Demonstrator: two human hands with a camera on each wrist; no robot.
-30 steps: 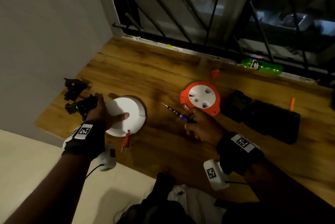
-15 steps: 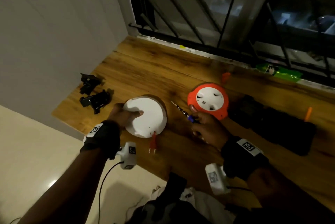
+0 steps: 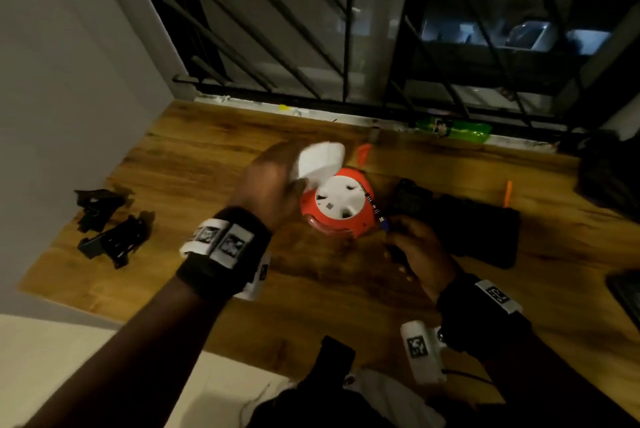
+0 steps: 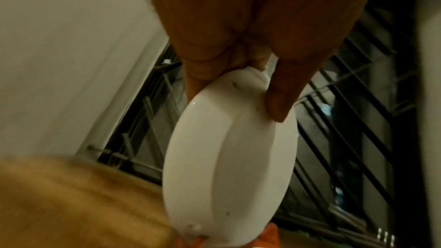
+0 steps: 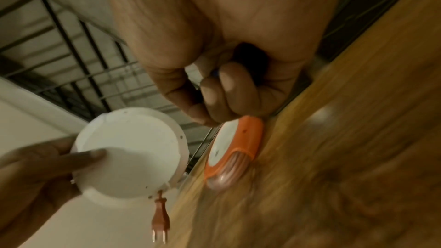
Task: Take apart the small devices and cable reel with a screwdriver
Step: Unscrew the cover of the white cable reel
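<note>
The white round device [image 5: 128,156] is held clear of the worktop [image 3: 214,157], mid-frame in the head view, gripped at its rim by the left hand [image 3: 273,185], thumb across its flat face. An orange plug [image 5: 160,222] dangles beneath it. Just right, the orange cable reel [image 3: 337,208] lies on the worktop. The right hand [image 3: 420,251] is curled around the screwdriver [image 3: 375,211], whose tip lies over the reel. Black parts [image 3: 107,227] lie at the left.

No text, label or number is legible anywhere.
</note>
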